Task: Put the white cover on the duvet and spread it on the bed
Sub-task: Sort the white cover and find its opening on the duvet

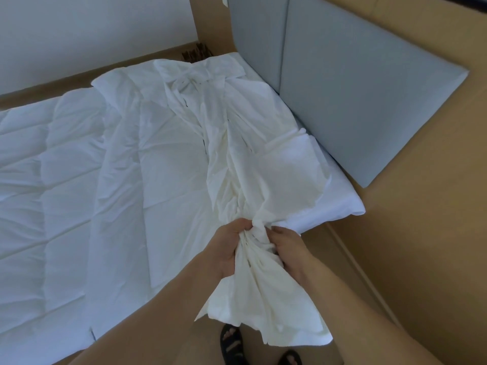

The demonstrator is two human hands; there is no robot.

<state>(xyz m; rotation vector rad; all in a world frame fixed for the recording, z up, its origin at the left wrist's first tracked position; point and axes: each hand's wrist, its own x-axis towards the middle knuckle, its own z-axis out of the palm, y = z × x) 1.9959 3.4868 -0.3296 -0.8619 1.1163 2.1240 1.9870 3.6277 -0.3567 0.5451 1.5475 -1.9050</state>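
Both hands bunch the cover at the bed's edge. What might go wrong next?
The cover lies twisted in a rope across the duvet; pulling may tighten the tangle and hide its opening.
Its loose end hangs below the left hand and right hand near the sandals and may get stepped on.

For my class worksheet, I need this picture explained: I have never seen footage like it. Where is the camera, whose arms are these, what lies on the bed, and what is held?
There is no machine here: a person wears one wide-angle camera on the head, looking forward and down, so the arms are their own. The left hand and right hand both have a grip on a bunched part of the white cover, which trails across the bed. Beside it the quilted duvet lies spread, its visible part uncovered. A grey headboard stands at the right; the person's sandals show below.
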